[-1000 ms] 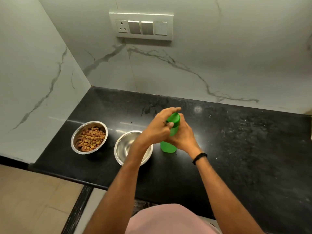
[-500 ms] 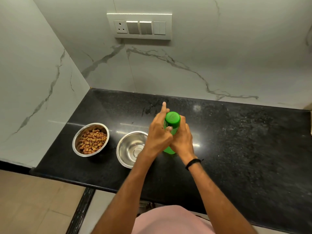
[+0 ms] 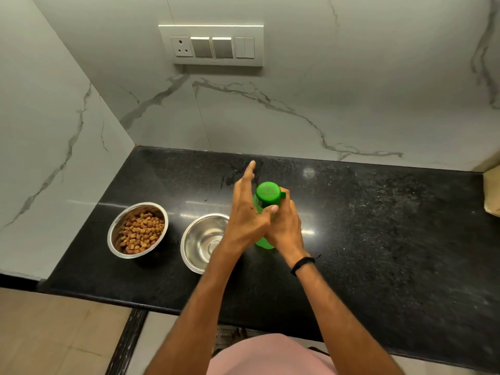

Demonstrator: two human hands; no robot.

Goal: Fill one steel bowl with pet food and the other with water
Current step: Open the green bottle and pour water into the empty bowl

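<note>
Green bottle (image 3: 267,194) upright in right hand (image 3: 284,228)

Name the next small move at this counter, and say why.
Probably grip the green screw cap with the left hand and twist it off: it closes the green plastic bottle that the right hand holds upright, and the empty round steel bowl beside it needs water.

Single head-worn wide-angle view, facing forward and steeply down onto black countertop (image 3: 378,239) set in a marble wall corner (image 3: 134,139). Near range, with forearms (image 3: 194,307) entering from bottom edge, green bottle (image 3: 267,192) about mid-frame, switch panel (image 3: 211,46) up top, floor strip (image 3: 54,334) lower left.
</note>
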